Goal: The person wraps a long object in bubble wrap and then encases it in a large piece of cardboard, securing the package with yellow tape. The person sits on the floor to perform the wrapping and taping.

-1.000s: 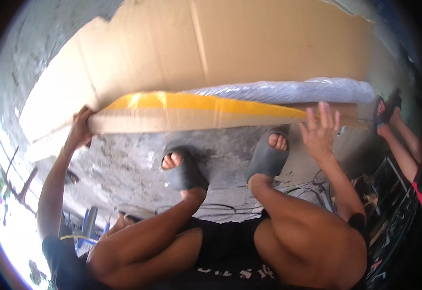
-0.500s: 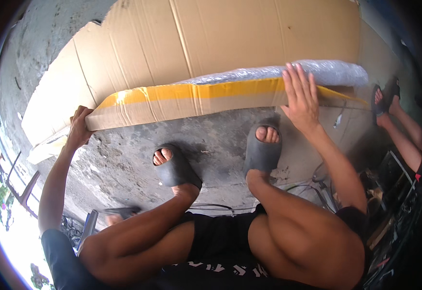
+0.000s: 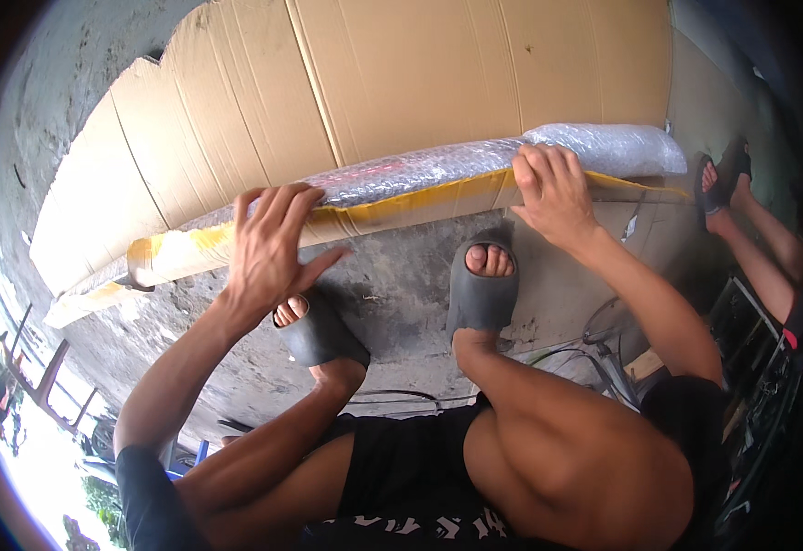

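Note:
A large cardboard sheet (image 3: 420, 69) lies on the ground in front of me, its near edge folded up as a flap with yellow tape (image 3: 438, 199) along it. Behind the flap rests a long roll wrapped in bubble wrap (image 3: 604, 149). My left hand (image 3: 273, 243) lies over the flap, fingertips at the wrapped roll, thumb stretched apart. Farther right, my right hand (image 3: 553, 195) is closed over the flap's edge, its fingers bent against the bubble wrap.
My feet in grey slides (image 3: 484, 289) stand on the rough concrete just below the flap. Another person's feet in dark sandals (image 3: 721, 179) are at the right. Cables and a metal frame (image 3: 760, 317) lie at the lower right.
My left hand has left the flap's left end and moved right along it. My right hand has gone from flat to bent fingers. More of the bubble-wrapped roll shows.

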A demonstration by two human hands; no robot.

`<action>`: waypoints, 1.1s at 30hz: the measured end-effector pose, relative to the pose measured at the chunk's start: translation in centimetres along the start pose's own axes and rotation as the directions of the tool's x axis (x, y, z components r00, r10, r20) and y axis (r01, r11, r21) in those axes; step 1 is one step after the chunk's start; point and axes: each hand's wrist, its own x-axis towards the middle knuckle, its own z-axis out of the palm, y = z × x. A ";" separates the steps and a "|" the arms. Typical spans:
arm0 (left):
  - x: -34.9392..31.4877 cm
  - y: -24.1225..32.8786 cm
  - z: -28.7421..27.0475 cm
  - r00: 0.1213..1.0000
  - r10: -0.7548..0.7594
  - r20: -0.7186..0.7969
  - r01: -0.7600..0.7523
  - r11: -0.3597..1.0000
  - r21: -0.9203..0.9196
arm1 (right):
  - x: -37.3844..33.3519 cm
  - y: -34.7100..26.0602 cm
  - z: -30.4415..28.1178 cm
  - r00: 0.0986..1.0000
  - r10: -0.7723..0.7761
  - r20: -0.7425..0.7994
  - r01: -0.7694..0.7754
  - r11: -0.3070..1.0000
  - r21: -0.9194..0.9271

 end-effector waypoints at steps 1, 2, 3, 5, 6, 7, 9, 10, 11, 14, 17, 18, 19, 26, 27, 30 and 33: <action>1.5 0.3 0.4 1.000 0.015 -0.025 -0.015 0.999 -0.030 | 0.1 0.0 -0.3 0.999 0.000 0.036 0.000 1.000 0.001; 2.6 -0.1 0.3 1.000 0.014 -0.004 -0.015 0.999 -0.051 | 0.1 -0.2 -0.8 0.997 0.003 0.078 -0.004 1.000 0.005; 3.5 -0.6 0.2 0.999 0.023 0.025 -0.021 0.997 -0.078 | 0.0 -0.4 -1.3 0.999 0.021 0.033 -0.024 0.993 0.112; 4.0 -1.2 0.0 0.997 0.077 0.009 -0.075 0.986 -0.146 | -0.2 0.0 -2.7 0.994 0.074 -0.076 -0.047 0.951 0.306; 3.7 -1.2 0.0 0.997 0.068 0.031 -0.063 0.988 -0.144 | -0.2 -0.3 -3.1 0.991 0.109 -0.078 -0.074 0.931 0.358; 3.2 -1.1 0.1 0.997 0.063 0.054 -0.055 0.988 -0.145 | -0.2 -0.6 -3.5 0.990 0.093 -0.102 -0.052 0.935 0.351; 1.9 -0.1 0.8 0.998 0.025 -0.049 -0.031 0.993 -0.117 | -0.2 -0.9 -4.0 0.991 0.114 -0.073 -0.084 0.940 0.330; 1.4 0.4 1.4 0.997 0.025 -0.080 -0.032 0.995 -0.098 | -0.2 -1.1 -4.0 0.992 0.074 -0.098 -0.038 0.944 0.327; 0.9 0.8 1.9 0.994 0.032 -0.102 -0.042 0.995 -0.094 | -0.2 -1.0 -4.0 0.987 0.065 -0.148 -0.009 0.937 0.350; 0.1 1.5 2.6 0.992 0.017 -0.122 -0.025 0.997 -0.069 | 0.3 -0.2 -3.5 0.978 0.023 -0.207 0.067 0.907 0.415; 0.3 1.4 2.4 0.998 -0.025 -0.064 0.018 0.994 -0.109 | 1.2 1.1 -3.0 0.993 -0.002 -0.118 0.057 0.884 0.464; 0.4 1.2 2.1 0.999 -0.039 -0.025 0.036 0.993 -0.115 | 1.7 1.4 -2.8 0.988 -0.008 -0.156 0.080 0.883 0.462; 0.5 1.0 1.8 0.998 -0.055 -0.002 0.054 0.991 -0.121 | 1.9 1.4 -2.7 0.986 -0.010 -0.165 0.084 0.892 0.445; 2.1 -0.8 0.9 0.997 -0.038 0.070 0.051 0.981 -0.187 | -3.0 1.6 -3.5 0.970 0.177 -0.167 -0.141 0.969 0.204; 2.2 -0.9 0.9 0.996 -0.056 0.070 0.069 0.978 -0.198 | -4.9 2.6 -4.0 0.945 0.251 -0.209 -0.227 0.965 0.130; 2.3 -0.9 0.8 0.997 -0.043 0.062 0.054 0.980 -0.191 | -10.1 6.1 -4.8 0.863 0.423 -0.275 -0.432 0.901 0.033; 2.0 -0.5 0.8 0.998 -0.048 0.051 0.058 0.974 -0.218 | -12.1 8.8 -3.5 0.843 0.349 -0.410 -0.392 0.919 -0.025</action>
